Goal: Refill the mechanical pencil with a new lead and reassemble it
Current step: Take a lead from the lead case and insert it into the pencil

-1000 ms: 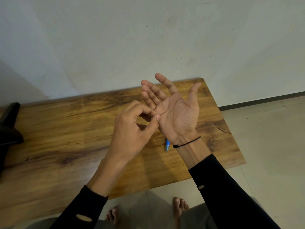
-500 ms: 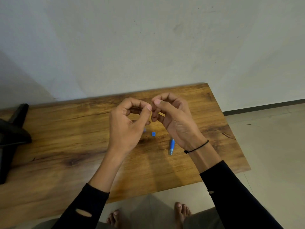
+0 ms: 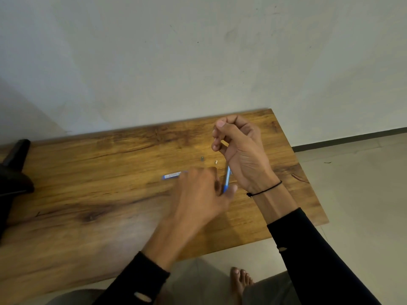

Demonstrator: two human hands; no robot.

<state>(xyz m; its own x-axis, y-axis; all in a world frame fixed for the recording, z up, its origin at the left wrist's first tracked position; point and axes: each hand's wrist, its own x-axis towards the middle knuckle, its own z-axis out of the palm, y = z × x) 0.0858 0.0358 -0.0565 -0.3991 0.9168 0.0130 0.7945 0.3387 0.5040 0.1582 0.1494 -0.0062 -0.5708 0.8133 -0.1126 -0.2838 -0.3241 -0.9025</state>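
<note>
A blue mechanical pencil (image 3: 227,177) lies on the wooden table (image 3: 110,172), partly covered by both hands. My left hand (image 3: 198,194) is blurred and low over the pencil's near end, fingers and thumb on either side of it; I cannot tell whether it grips. My right hand (image 3: 240,148) is raised above the pencil's far end, thumb and fingertips pinched together; anything thin between them is too small to see. A blue lead case (image 3: 172,175) lies left of the pencil. A small grey part (image 3: 202,159) and a small white piece (image 3: 216,161) lie just beyond.
A black object (image 3: 13,170) sits at the table's left edge. The table's right edge (image 3: 308,181) and near edge drop to a tiled floor. My bare foot (image 3: 241,280) shows below the near edge. A wall stands directly behind the table.
The hands, pinched together in front of me half a second ago, have parted. My left hand dropped toward the pencil; my right hand stayed up, still pinched. The lead case is now uncovered.
</note>
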